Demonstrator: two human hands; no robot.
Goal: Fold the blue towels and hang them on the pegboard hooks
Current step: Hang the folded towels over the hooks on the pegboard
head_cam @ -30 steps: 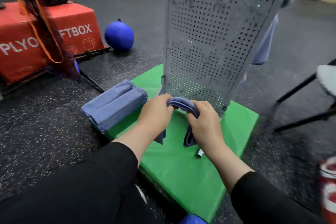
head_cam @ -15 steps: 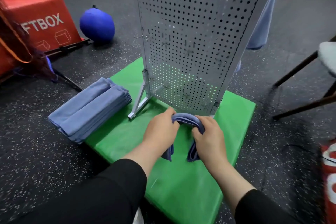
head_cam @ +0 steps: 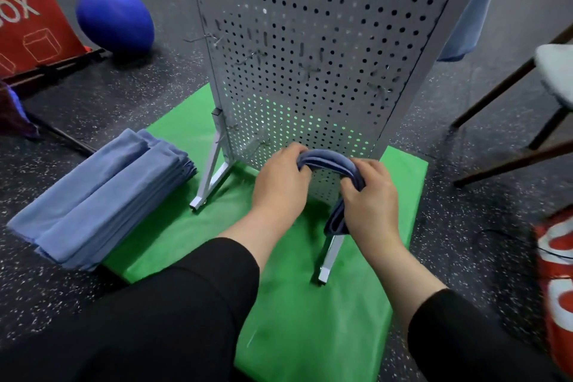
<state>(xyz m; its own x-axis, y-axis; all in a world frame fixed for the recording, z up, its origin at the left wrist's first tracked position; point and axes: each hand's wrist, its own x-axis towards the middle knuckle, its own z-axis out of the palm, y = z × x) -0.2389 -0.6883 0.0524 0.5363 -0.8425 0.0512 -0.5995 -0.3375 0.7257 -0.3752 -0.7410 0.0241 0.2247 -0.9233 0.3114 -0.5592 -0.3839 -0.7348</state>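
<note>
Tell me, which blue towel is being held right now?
The folded towel arched between the left hand and right hand; the others lie stacked on the floor.

- The red box (head_cam: 28, 25) at the upper left carries white capitals cut off by the frame edge; only "OX" reads.
- The red object (head_cam: 555, 282) at the right edge bears white lettering, too blurred to read.

The tall grey perforated metal pegboard (head_cam: 310, 40) has a matt painted finish. The folded blue towels (head_cam: 99, 198) are soft matt cloth. The green mat (head_cam: 310, 335) looks smooth, the black speckled floor (head_cam: 124, 96) rough.
</note>
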